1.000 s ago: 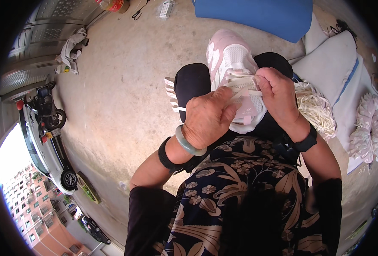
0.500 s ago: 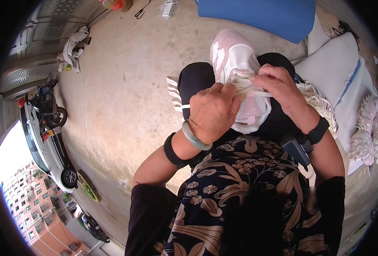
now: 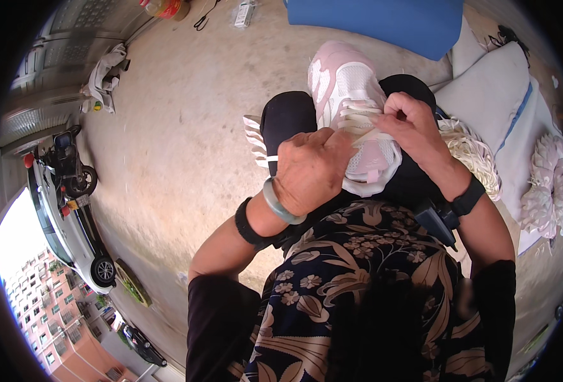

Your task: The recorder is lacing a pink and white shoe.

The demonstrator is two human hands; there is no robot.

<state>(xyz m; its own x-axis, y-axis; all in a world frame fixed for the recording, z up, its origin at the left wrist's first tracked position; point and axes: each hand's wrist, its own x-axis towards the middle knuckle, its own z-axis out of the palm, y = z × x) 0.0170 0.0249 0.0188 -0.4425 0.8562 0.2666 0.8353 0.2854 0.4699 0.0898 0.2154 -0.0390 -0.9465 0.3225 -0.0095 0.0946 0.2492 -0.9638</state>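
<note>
A pink-and-white sneaker (image 3: pixel 351 76) rests between my knees, its toe pointing away from me and its tongue near my lap. Cream shoelace (image 3: pixel 358 119) crosses the front of it in several rows. My left hand (image 3: pixel 313 167) is closed at the left side of the lacing, knuckles up, gripping the lace; its fingertips are partly hidden and a little blurred. On the right side, my right hand (image 3: pixel 416 130) pinches a flat stretch of the lace between thumb and forefinger. A bundle of loose cream laces (image 3: pixel 471 153) lies beside my right knee.
White cloth (image 3: pixel 485 95) spreads on the right, with a pile of pink-and-white shoe pieces (image 3: pixel 547 184) on it. More white pieces (image 3: pixel 254 140) stick out beside my left knee. A blue panel (image 3: pixel 377 25) stands ahead. Scissors (image 3: pixel 203 20) lie on the floor, and vehicles are parked at left.
My left hand has shifted slightly left and down, its fingers drawing in at the lace. My right hand remains at the shoe's right side, its fingers slightly rearranged. The whole view has shifted a little.
</note>
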